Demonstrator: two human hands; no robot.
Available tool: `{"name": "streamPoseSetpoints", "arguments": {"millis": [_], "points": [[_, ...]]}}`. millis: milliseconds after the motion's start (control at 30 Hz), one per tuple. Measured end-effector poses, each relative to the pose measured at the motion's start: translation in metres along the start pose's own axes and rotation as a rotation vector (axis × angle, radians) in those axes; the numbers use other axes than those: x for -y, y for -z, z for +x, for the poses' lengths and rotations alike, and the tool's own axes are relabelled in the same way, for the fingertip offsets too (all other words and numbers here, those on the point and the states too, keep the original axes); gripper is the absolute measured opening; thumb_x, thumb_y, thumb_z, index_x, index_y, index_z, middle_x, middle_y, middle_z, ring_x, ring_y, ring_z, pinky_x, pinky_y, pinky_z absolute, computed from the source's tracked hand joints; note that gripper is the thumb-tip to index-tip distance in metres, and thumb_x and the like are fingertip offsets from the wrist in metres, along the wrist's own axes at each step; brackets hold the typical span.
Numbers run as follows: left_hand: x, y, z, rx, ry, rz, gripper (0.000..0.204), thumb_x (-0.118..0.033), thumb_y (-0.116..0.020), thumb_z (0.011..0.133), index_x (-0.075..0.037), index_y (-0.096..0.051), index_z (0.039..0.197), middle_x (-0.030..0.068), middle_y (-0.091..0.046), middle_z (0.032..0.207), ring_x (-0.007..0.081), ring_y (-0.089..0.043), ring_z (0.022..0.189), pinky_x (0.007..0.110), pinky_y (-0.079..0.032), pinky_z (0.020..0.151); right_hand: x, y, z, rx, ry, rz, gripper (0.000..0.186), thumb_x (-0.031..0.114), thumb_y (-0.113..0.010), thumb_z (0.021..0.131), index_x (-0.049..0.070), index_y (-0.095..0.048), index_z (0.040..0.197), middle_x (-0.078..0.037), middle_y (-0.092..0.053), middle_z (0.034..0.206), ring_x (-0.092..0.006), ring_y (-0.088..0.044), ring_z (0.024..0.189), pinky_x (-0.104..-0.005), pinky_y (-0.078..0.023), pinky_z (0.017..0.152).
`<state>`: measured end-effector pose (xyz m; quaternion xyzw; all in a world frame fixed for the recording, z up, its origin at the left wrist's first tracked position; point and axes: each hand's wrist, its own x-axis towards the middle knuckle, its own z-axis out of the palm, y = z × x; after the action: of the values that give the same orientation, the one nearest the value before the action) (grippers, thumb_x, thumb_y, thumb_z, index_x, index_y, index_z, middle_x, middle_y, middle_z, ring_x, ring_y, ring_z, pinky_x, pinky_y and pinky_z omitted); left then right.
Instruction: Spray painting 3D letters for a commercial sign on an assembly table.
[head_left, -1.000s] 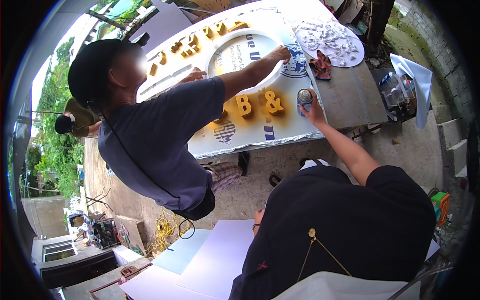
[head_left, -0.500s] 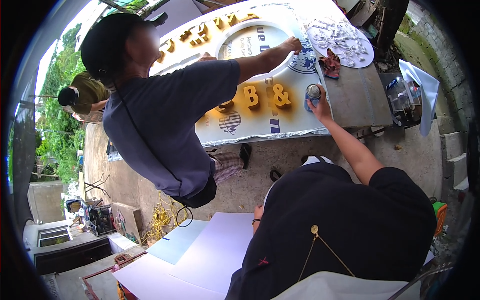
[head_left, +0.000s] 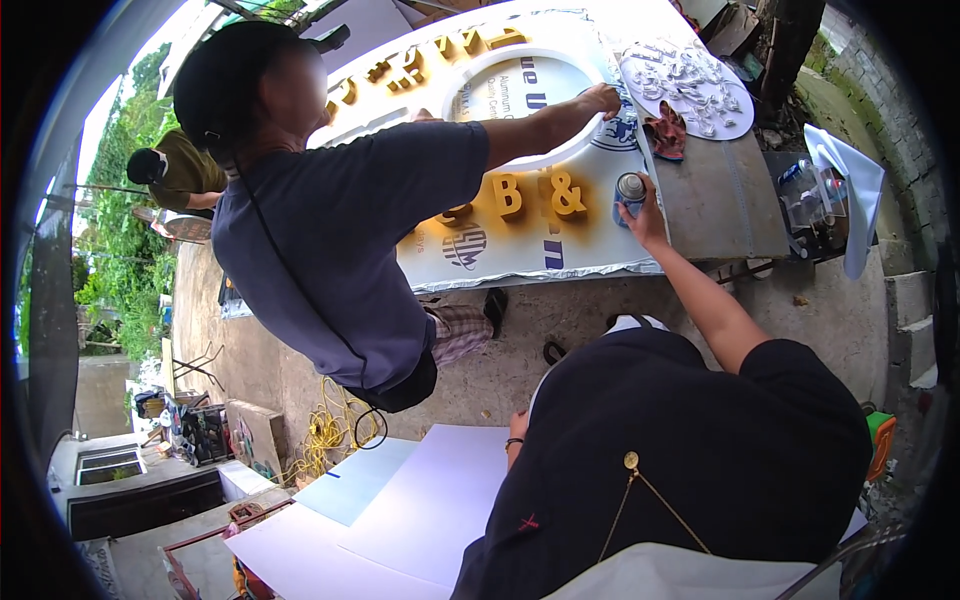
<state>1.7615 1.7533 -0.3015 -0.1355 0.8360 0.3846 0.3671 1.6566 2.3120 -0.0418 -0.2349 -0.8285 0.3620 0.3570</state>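
Observation:
My right hand (head_left: 648, 215) is wrapped around a blue spray can (head_left: 629, 194) with a grey top, held upright over the right end of the covered table. Just left of the can are thick yellow block letters (head_left: 568, 195), with dark yellow overspray on the printed sheet (head_left: 590, 240) around them. My left hand (head_left: 518, 425) hangs low beside my left hip, a bracelet at its wrist; its fingers are mostly hidden. A co-worker in a dark blue shirt (head_left: 330, 220) leans in from the left, one hand (head_left: 601, 100) over the white ring (head_left: 540, 158).
Small white pieces lie on a white oval board (head_left: 740, 115), a reddish rag (head_left: 666, 132) beside it. A clear bin (head_left: 805, 195) stands at the right. Yellow cable (head_left: 325, 435) coils on the floor, near pale sheets (head_left: 430, 490). Another person (head_left: 190, 175) works at far left.
The whole view has shifted slightly, moving the table a little rightward and down in the picture. The co-worker's outstretched hand is slightly lower. My right hand still grips the spray can.

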Motion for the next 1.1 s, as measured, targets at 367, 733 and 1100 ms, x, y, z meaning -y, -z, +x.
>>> {"name": "streamPoseSetpoints", "arguments": {"millis": [367,733,1100], "points": [[-0.019,0.001,-0.004,0.021,0.032,-0.038,0.056,-0.028,-0.061,0.075,0.011,-0.045,0.111,0.0205,-0.057,0.101,0.0233,-0.057,0.091,0.030,-0.045,0.078,-0.002,0.002,0.002,-0.012,0.033,-0.014,0.071,0.019,-0.066,0.072,0.011,-0.021,0.127,-0.016,-0.039,0.123,-0.0355,-0.043,0.111,-0.0391,-0.040,0.088],[-0.033,0.004,-0.008,0.030,0.059,-0.086,0.054,-0.028,-0.061,0.075,0.010,-0.045,0.111,0.0203,-0.057,0.102,0.0238,-0.056,0.092,0.031,-0.045,0.079,0.003,0.003,0.002,0.002,0.030,-0.032,0.070,0.018,-0.067,0.072,0.011,-0.022,0.126,-0.017,-0.040,0.121,-0.0354,-0.044,0.110,-0.0388,-0.040,0.087],[-0.035,-0.001,-0.007,0.032,0.033,-0.028,0.051,-0.028,-0.061,0.075,0.008,-0.048,0.109,0.0199,-0.057,0.102,0.0245,-0.056,0.093,0.031,-0.044,0.080,0.005,0.003,0.003,0.014,0.016,-0.012,0.072,0.021,-0.067,0.072,0.010,-0.021,0.127,-0.016,-0.041,0.120,-0.0341,-0.044,0.110,-0.0379,-0.040,0.088]]}}
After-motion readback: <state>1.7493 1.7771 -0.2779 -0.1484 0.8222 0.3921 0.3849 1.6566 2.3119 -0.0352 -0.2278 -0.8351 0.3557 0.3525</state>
